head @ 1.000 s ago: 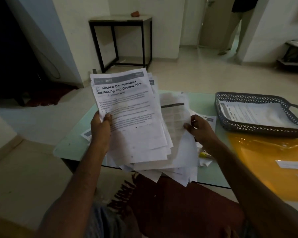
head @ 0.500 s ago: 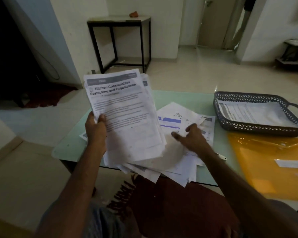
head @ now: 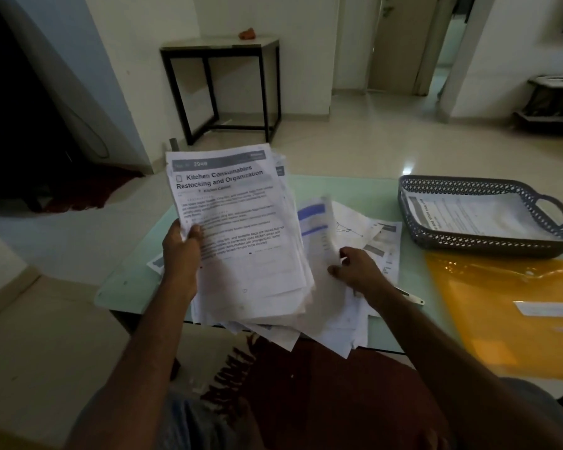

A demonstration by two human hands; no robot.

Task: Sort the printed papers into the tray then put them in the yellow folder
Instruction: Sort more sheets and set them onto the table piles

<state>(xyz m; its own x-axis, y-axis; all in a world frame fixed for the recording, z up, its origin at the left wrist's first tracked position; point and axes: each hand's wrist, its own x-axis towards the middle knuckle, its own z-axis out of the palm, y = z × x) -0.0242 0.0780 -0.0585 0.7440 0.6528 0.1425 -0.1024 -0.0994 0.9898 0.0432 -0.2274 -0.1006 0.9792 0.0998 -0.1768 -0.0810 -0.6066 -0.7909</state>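
My left hand point(head: 182, 251) grips a thick stack of printed papers point(head: 241, 241) by its left edge, held upright above the green table; the top sheet reads "Kitchen Consumables Restocking and Organization". My right hand point(head: 359, 271) pinches one sheet with blue bars point(head: 317, 235), lifted and blurred, from the loose papers point(head: 377, 241) spread on the table. A dark perforated tray point(head: 478, 241) at the right holds printed sheets point(head: 475, 216). In front of the tray lies the yellow folder point(head: 514, 316), flat, with a white label.
The pale green table point(head: 130, 280) ends close to my knees, with papers overhanging its front edge. A pen point(head: 411, 298) lies right of my right wrist. A black-framed side table point(head: 221, 89) stands against the far wall. A dark red cloth point(head: 322, 394) covers my lap.
My right hand let go of the held stack's right side, dropped to the loose papers on the table, and now lifts one sheet. My left hand keeps the stack raised.
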